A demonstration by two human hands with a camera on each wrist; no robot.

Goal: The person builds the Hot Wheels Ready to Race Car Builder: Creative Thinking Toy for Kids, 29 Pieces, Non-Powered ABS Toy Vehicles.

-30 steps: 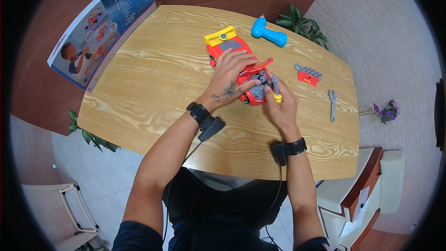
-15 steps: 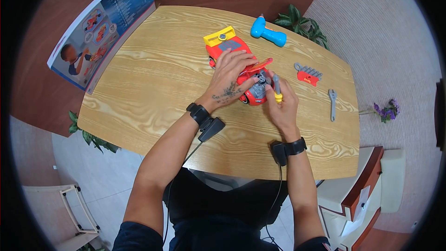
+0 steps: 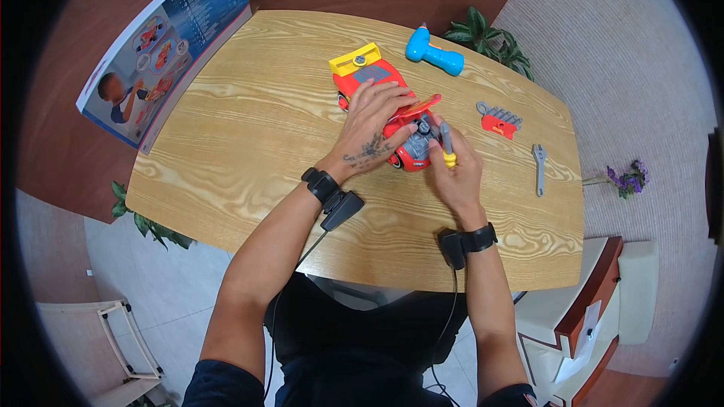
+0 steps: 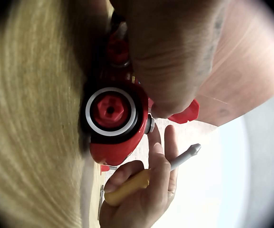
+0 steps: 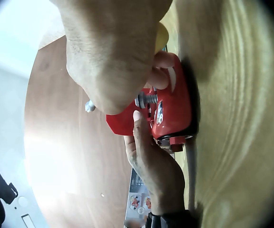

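A red toy car (image 3: 348, 83) with a yellow rear wing (image 3: 357, 60) stands on the table, its front towards the person. The hood (image 3: 419, 107) is raised over a grey engine bay (image 3: 420, 146). My left hand (image 3: 368, 124) rests across the car, fingers laid over the roof and thumb reaching to the engine bay. In my right hand (image 3: 461, 181) is a toy screwdriver (image 3: 450, 158) with yellow handle, its grey shaft pointing up, away from the car. Fingertips of that hand are at a grey toy screw (image 5: 150, 99) sticking out of the car's front.
A blue toy drill (image 3: 435, 54) lies at the back. To the right are a red holder with grey screws (image 3: 498, 121) and a grey toy wrench (image 3: 539, 170). A printed box (image 3: 170, 53) stands at the left edge. Plants and purple flowers (image 3: 630, 181) border the table.
Both hands stay at the car in nearly the same places. The left thumb has shifted slightly, and the right fingers have moved a little beside the engine bay.
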